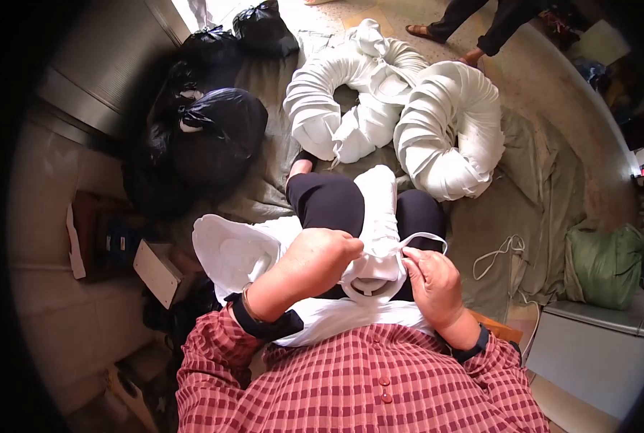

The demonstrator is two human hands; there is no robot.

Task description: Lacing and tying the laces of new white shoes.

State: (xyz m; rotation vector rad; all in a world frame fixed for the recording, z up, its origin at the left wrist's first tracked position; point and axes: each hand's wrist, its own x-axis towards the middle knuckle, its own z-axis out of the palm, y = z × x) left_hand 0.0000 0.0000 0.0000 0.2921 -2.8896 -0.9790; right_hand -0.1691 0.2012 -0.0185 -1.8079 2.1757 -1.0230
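Note:
A long bundle of nested white fabric pieces, cap-like in shape (378,206), lies between my knees, its hollow end toward me. At its near end, my left hand (325,252) is closed in a pinch against the white fabric; what sits between its fingertips is hidden. On the other side my right hand (431,278) pinches a thin white strip (426,236), which loops up above the fingers. Left of my left forearm rests another white cup-shaped fabric piece (225,249). White cloth (329,321) covers my lap.
Ring-shaped white bundles (448,130) lie ahead on a green-grey sheet (545,166). Black plastic bags (225,137) stand at the left. A green bag (605,267) sits on a grey box (596,353) at the right. Another person's legs (495,32) show at the top.

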